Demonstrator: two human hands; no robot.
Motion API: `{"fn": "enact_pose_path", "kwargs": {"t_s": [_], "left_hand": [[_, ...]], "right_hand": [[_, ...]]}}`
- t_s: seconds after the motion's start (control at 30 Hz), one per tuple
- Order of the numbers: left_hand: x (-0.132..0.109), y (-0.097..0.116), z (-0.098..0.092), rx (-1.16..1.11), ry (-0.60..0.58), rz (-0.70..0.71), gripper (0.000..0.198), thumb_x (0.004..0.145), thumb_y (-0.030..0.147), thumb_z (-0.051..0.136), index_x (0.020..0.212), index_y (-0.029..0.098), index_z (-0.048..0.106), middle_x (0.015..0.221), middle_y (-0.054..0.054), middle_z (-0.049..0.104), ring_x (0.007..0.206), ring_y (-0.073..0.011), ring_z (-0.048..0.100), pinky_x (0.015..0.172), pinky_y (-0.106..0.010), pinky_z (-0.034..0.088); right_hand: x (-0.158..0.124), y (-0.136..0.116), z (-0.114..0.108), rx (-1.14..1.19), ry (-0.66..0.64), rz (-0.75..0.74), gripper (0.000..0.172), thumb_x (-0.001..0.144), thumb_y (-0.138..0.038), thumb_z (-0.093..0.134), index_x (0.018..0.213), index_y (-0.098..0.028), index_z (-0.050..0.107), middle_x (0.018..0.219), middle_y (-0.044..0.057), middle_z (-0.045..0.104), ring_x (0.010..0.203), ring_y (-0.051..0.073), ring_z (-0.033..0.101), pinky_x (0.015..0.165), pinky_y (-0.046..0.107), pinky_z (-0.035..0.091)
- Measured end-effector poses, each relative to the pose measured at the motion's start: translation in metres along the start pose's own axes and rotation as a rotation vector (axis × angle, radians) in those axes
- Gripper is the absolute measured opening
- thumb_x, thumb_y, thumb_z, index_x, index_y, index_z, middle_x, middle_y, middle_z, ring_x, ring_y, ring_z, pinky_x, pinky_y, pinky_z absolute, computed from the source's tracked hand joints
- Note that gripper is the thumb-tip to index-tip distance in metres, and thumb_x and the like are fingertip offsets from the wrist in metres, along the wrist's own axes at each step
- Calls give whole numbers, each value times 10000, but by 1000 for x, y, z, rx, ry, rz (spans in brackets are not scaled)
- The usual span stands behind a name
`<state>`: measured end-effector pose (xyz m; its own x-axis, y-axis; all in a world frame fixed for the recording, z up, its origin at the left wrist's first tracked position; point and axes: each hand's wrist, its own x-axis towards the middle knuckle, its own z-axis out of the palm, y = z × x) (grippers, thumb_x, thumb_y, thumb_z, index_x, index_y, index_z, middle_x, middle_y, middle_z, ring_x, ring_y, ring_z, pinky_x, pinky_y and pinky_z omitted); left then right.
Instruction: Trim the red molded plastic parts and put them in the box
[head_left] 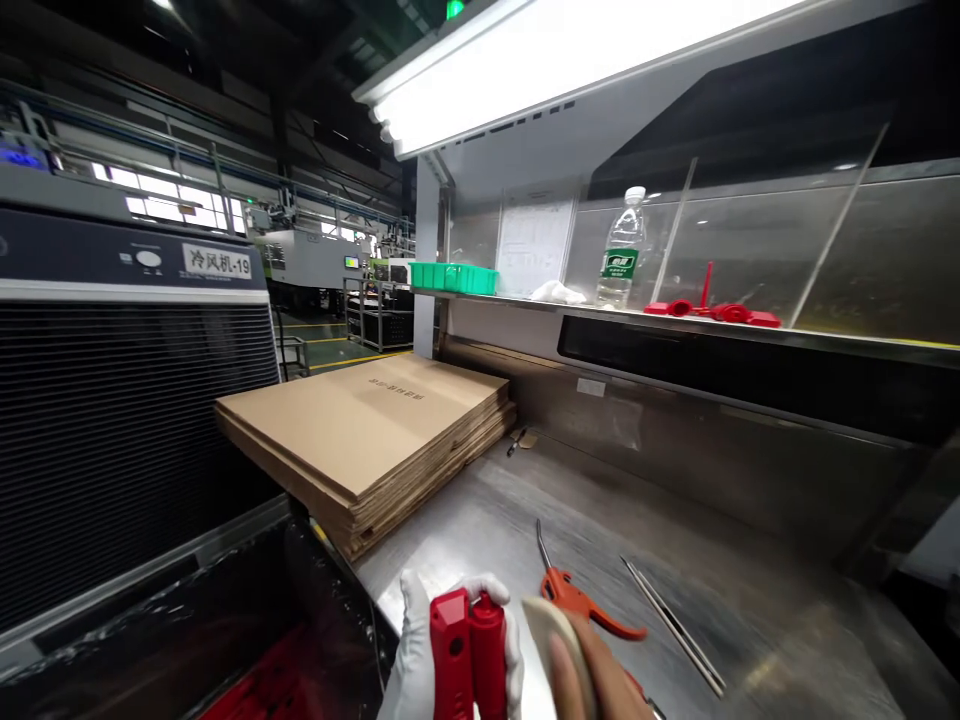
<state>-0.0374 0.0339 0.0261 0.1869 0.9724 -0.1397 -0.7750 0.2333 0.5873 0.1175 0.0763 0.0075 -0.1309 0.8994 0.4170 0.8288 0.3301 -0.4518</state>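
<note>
My left hand, in a white glove, is closed around two red plastic parts at the bottom centre. One is a blocky red part with a small round hole. Beside it stands a cylindrical red part with a stub on top. Just to their right, my bare right hand grips a beige rounded pad, smeared by motion. Its exact kind is unclear. An orange air blow gun lies on the metal bench behind this hand. Long metal tweezers rest farther right.
Flat cardboard sheets are stacked at the bench's left. Below them a black-lined bin contains red parts. A shelf carries a green tray, a water bottle and red pieces. A dark pen lies near the stack.
</note>
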Motion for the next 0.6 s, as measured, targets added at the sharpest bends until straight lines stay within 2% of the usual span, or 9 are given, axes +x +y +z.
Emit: {"fn": "enact_pose_path", "kwargs": {"t_s": [0.1, 0.2, 0.3, 0.37, 0.43, 0.5, 0.6], "left_hand": [[6, 0, 0, 22, -50, 2, 418, 927, 549, 554, 1101, 176, 625, 913, -44, 677, 723, -175, 635, 613, -340, 557], [14, -3, -4, 25, -86, 12, 552, 898, 693, 463, 965, 173, 634, 680, 2, 612, 519, -135, 552, 494, -290, 481], [25, -4, -10, 4, -71, 29, 638, 841, 784, 426, 908, 188, 645, 605, -25, 606, 479, -173, 551, 464, -315, 461], [31, -5, -11, -4, -46, 38, 639, 839, 777, 433, 938, 183, 647, 625, -44, 625, 494, -201, 573, 475, -338, 477], [35, -4, -9, -7, -22, 38, 615, 860, 743, 443, 983, 171, 633, 654, -45, 632, 514, -207, 588, 487, -339, 489], [36, -1, -6, 6, 3, 42, 590, 878, 717, 446, 997, 165, 617, 663, -42, 632, 527, -204, 597, 488, -325, 491], [35, 9, -6, 59, 41, 70, 585, 884, 710, 439, 1012, 163, 603, 680, -60, 656, 557, -226, 631, 512, -346, 516]], "right_hand": [[8, 1, 11, -80, -139, 86, 379, 1045, -362, 411, 1293, -163, 618, 1149, 147, 701, 1019, 270, 689, 863, 427, 562], [12, 25, -3, -167, -256, 131, 465, 1008, -347, 414, 1419, -168, 538, 1241, 167, 662, 1162, 324, 614, 975, 451, 488], [4, 66, -26, -254, -377, 207, 756, 814, -330, 647, 1496, -100, 416, 1469, 206, 481, 1355, 399, 428, 1102, 525, 357], [-3, 90, -37, -281, -445, 236, 918, 652, -301, 736, 1477, -47, 426, 1508, 243, 414, 1398, 440, 351, 1139, 561, 289], [-8, 103, -41, -274, -461, 205, 853, 624, -336, 733, 1412, -80, 534, 1461, 221, 482, 1370, 420, 393, 1156, 558, 254], [-10, 105, -41, -261, -425, 150, 651, 660, -333, 689, 1277, -128, 656, 1361, 180, 577, 1320, 379, 458, 1171, 531, 241], [-18, 93, -41, -233, -351, 110, 463, 705, -219, 631, 1159, -167, 699, 1243, 150, 654, 1200, 334, 579, 1093, 445, 399]]}}
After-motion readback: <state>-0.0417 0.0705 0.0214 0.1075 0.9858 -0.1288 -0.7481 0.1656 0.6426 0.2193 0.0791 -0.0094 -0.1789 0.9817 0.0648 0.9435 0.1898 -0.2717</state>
